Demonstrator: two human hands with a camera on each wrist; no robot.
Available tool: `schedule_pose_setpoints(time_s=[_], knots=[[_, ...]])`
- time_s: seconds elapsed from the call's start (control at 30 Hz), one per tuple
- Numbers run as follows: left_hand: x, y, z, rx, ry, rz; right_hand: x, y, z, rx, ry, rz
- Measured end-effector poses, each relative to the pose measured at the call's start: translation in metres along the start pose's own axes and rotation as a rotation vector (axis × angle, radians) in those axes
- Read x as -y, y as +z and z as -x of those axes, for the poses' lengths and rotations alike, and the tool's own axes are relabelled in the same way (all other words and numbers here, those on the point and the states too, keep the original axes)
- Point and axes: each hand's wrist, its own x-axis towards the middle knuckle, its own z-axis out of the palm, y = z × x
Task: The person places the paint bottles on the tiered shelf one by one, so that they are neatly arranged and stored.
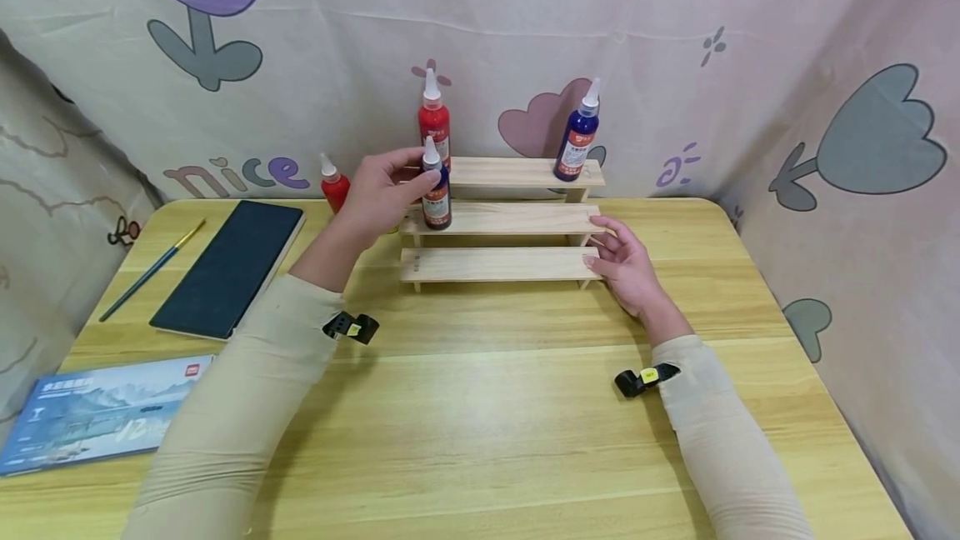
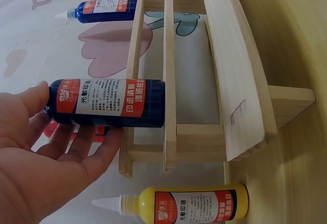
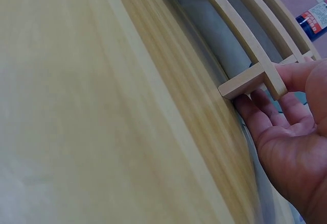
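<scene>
My left hand (image 1: pixel 382 194) pinches a dark blue ink bottle (image 2: pixel 110 104) between thumb and fingers. This bottle has a white nozzle and stands upright at the left end of the middle step of a three-step wooden rack (image 1: pixel 517 265). My right hand (image 1: pixel 622 265) grips the rack's right end, its thumb on the lowest step and fingers around the edge. On the top step, a red bottle (image 1: pixel 432 119) stands at the left, partly hidden by the held bottle, and another blue bottle (image 1: pixel 576 144) at the right.
Left of the rack are a red bottle (image 1: pixel 334 190) and a yellow bottle (image 2: pixel 191 204), mostly hidden by my hand in the head view. Further left lie a dark notebook (image 1: pixel 228 269), a paintbrush (image 1: pixel 150 272) and a blue pad (image 1: pixel 105 411). A printed curtain (image 1: pixel 360 48) hangs behind.
</scene>
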Motion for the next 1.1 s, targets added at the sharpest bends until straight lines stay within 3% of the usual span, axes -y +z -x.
schedule_pose_setpoints(time_s=[0.2,0.47,0.73,0.9,1.1], knots=[[-0.001,0.0,-0.001,-0.018,0.007,-0.064,-0.001,-0.001,0.0,0.002,0.001,0.002],[0.002,0.001,-0.001,-0.023,-0.018,-0.061,0.0,0.0,0.001,-0.003,-0.006,0.002],[0.006,0.0,0.002,-0.022,0.01,-0.039,-0.001,0.001,0.001,0.003,-0.017,0.004],[0.01,-0.007,0.013,-0.087,0.058,-0.033,-0.001,0.0,0.002,-0.002,-0.017,0.012],[0.02,-0.029,0.028,-0.172,0.111,-0.027,-0.001,-0.001,0.001,0.006,-0.019,0.016]])
